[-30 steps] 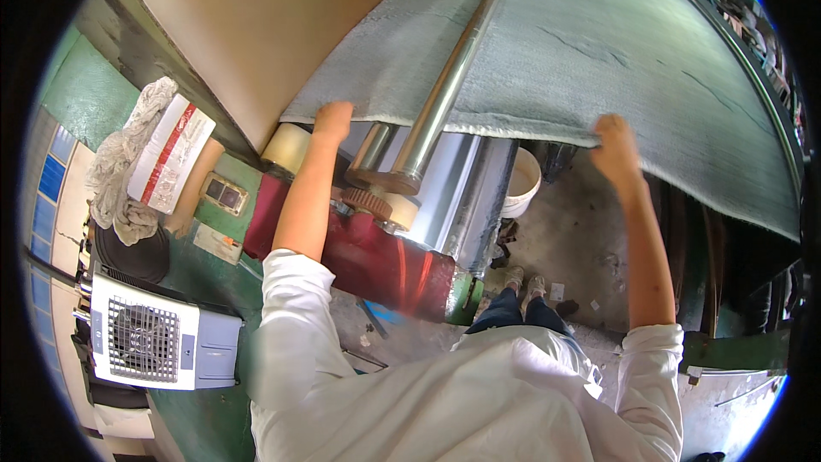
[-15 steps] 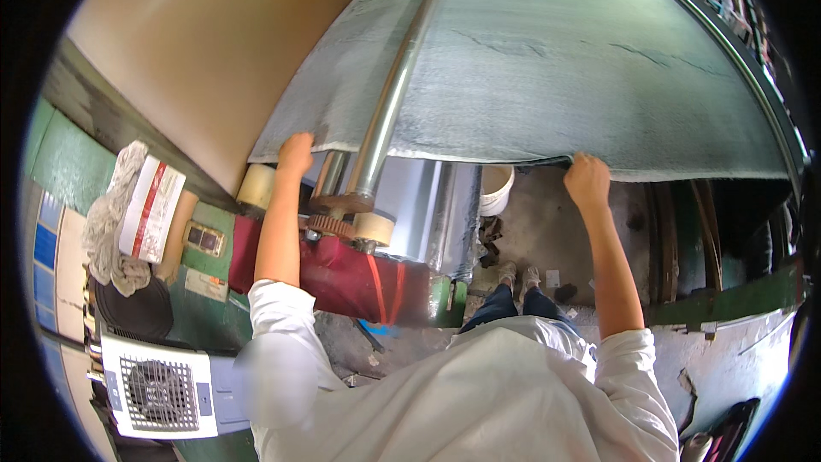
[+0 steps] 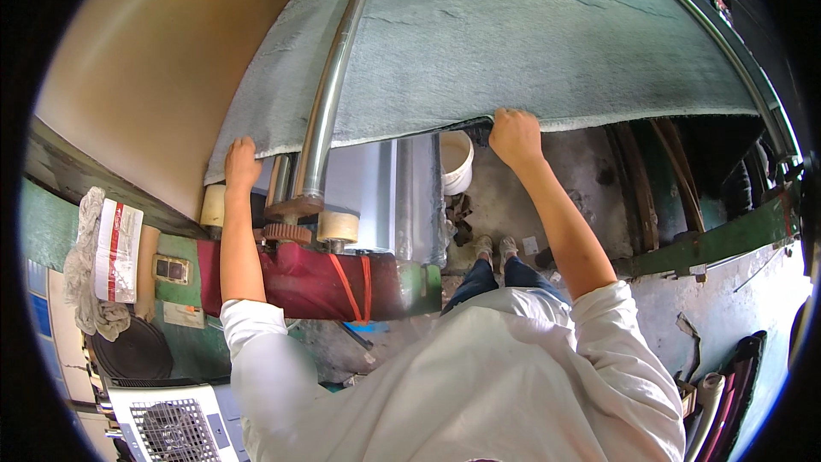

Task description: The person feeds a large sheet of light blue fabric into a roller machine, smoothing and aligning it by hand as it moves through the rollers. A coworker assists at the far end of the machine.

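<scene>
Hands (image 3: 516, 135) gripping grey cloth (image 3: 513, 51), steel bar (image 3: 335, 77) across, bucket (image 3: 458, 178) below

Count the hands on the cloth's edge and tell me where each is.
2. The left hand grips the near edge of the cloth, left of the metal bar; the right hand grips it right of the bucket. No others show.

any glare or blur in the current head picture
Head view: the floor washes out toward the right rim; a bright streak runs along the pole; a hazy patch softens the left sleeve; the left hand and right hand look fairly sharp.
</scene>
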